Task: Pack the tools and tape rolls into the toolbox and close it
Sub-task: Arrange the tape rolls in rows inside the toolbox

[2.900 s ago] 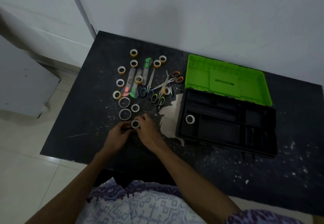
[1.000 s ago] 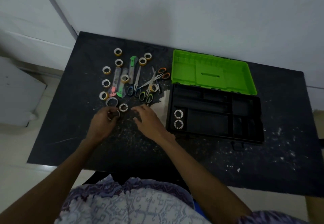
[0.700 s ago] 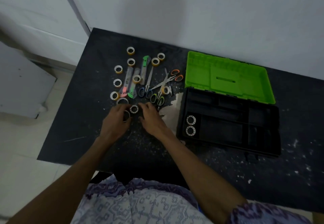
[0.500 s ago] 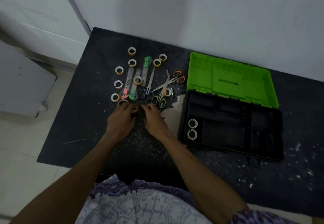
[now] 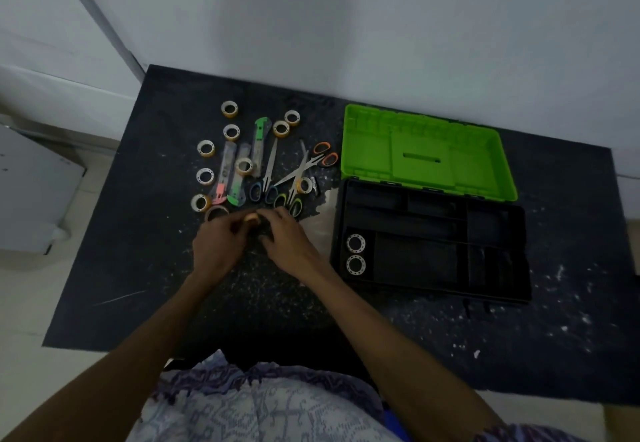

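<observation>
Fingers (image 5: 254,217) of both hands bunched over a small tape roll (image 5: 251,220), mostly hidden; actual grip impossible to tell. Left hand (image 5: 216,247) and right hand (image 5: 289,239) nearly touching at the near edge of the loose pile. Mid tape-packing step, apparently. Next: lifting that roll rightward into the toolbox (image 5: 433,289), beside two rolls (image 5: 355,254) in its front-left compartment. Scissors (image 5: 292,178) and remaining rolls lying on the surface (image 5: 138,268), lid (image 5: 426,151) open.
</observation>
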`<action>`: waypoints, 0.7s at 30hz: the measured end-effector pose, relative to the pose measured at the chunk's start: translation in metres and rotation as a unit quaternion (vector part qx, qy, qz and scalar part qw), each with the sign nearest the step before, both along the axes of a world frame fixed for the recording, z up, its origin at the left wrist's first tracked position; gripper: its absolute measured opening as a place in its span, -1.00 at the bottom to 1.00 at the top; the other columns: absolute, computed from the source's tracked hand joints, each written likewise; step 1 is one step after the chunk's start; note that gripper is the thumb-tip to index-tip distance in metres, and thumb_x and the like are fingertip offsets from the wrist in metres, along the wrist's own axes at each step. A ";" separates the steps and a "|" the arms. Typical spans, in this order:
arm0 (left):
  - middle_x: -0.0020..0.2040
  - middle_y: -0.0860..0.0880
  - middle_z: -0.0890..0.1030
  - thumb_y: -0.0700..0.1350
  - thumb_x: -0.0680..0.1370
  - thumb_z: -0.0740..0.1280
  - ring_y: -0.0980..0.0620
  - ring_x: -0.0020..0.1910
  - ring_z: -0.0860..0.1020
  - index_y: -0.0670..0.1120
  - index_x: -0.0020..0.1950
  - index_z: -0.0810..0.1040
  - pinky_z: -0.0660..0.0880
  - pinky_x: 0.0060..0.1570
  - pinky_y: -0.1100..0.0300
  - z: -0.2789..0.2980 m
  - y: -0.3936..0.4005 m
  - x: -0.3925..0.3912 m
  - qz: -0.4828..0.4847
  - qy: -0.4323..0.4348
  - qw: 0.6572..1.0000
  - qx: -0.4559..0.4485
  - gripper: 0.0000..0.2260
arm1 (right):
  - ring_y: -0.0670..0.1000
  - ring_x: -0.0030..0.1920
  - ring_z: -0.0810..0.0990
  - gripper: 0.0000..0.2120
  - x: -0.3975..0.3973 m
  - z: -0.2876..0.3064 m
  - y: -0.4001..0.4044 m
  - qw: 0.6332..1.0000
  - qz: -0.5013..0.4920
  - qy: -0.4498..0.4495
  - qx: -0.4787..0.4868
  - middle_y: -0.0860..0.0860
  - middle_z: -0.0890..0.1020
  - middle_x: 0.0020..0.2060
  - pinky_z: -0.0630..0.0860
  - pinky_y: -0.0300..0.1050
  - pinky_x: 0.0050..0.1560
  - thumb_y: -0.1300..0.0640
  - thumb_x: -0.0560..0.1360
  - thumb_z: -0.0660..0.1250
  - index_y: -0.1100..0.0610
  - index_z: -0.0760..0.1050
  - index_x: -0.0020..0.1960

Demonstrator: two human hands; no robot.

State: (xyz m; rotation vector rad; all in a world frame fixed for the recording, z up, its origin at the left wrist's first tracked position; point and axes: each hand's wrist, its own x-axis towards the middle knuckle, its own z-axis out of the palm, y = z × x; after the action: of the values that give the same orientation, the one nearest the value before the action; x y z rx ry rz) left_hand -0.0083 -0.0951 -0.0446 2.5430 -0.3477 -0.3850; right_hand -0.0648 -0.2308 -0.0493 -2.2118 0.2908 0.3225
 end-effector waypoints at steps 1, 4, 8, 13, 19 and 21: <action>-0.13 0.02 0.65 0.06 0.57 0.31 0.00 -0.18 0.60 0.06 0.20 0.62 0.53 -0.15 0.09 0.002 -0.005 -0.002 0.020 0.031 0.998 -0.041 -0.75 | 0.13 0.32 0.41 -0.52 -0.003 0.005 -0.004 1.000 -0.014 -0.017 0.011 0.10 0.39 0.31 0.38 -0.01 0.34 0.28 0.56 0.30 0.12 0.32 0.46; 0.01 0.03 0.68 0.10 0.54 0.35 0.13 -0.07 0.64 0.01 0.22 0.61 0.57 -0.03 0.19 0.006 -0.018 0.000 0.032 0.149 0.971 -0.186 -0.69 | 0.11 0.25 0.48 -0.56 -0.008 0.015 -0.016 0.995 -0.063 -0.069 0.032 0.08 0.42 0.26 0.47 0.03 0.26 0.28 0.55 0.33 0.10 0.39 0.41; 0.01 -0.05 0.68 -0.07 0.54 0.36 0.25 -0.18 0.64 -0.14 0.24 0.59 0.54 -0.21 0.40 0.022 -0.046 -0.004 0.045 0.223 0.932 -0.283 -0.70 | 0.08 0.18 0.50 -0.60 -0.018 0.029 -0.037 0.986 -0.112 -0.116 0.033 0.07 0.46 0.19 0.50 -0.05 0.18 0.28 0.52 0.37 0.11 0.46 0.34; -0.04 -0.06 0.69 -0.05 0.54 0.37 0.13 -0.21 0.66 -0.08 0.28 0.57 0.59 -0.25 0.27 0.037 -0.076 -0.011 0.008 0.251 0.912 -0.324 -0.68 | 0.01 0.09 0.52 -0.67 -0.035 0.042 -0.066 0.975 -0.159 -0.154 0.028 0.05 0.48 0.13 0.52 -0.13 0.09 0.19 0.55 0.39 0.09 0.51 0.30; 0.04 0.13 0.65 0.11 0.45 0.46 0.22 -0.01 0.59 0.06 0.13 0.61 0.55 -0.04 0.24 0.036 -0.106 -0.020 -0.083 0.080 0.958 -0.263 -0.70 | -0.02 0.06 0.54 -0.64 -0.054 0.050 -0.097 0.965 -0.203 -0.162 -0.036 0.00 0.49 0.10 0.54 -0.07 0.10 0.13 0.53 0.42 0.10 0.51 0.31; 0.03 0.18 0.64 0.28 0.43 0.40 0.22 -0.02 0.58 0.14 0.11 0.62 0.57 -0.04 0.14 0.039 -0.118 -0.024 -0.097 0.041 0.971 -0.216 -0.66 | -0.01 0.08 0.55 -0.65 -0.060 0.051 -0.105 0.964 -0.207 -0.161 -0.054 -0.01 0.50 0.10 0.55 -0.04 0.10 0.11 0.53 0.42 0.09 0.52 0.29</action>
State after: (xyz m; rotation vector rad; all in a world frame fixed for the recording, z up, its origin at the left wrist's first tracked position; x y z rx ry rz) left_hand -0.0324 -0.2128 -0.0053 2.0693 -0.5823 -0.4320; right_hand -0.1252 -0.3358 0.0015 -2.1984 0.5878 -0.2844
